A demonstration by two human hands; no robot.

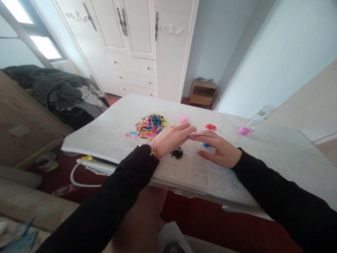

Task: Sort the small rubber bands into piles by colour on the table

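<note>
My left hand [172, 137] is over the middle of the table, fingers bent together and fingertips turned down. At those fingertips shows a speck of purple [190, 136], too small to name. The outstretched fingers of my right hand [217, 147] reach the same spot, its thumb held apart. Just left of my left hand lies a mixed heap of coloured rubber bands [151, 123]. Beneath my hands is a small pile of black bands [177, 153]. Some blue bands [206, 144] are partly hidden by my right hand. Beyond are pink bands [183, 119] and red bands [210, 127].
The bands lie on a white table [276, 158]. Toward its right end is a clear container [263, 113] with a purple part [244, 130]. A white wardrobe [131, 45] and a small wooden nightstand [202, 93] stand behind. Clothes [60, 89] are heaped at left.
</note>
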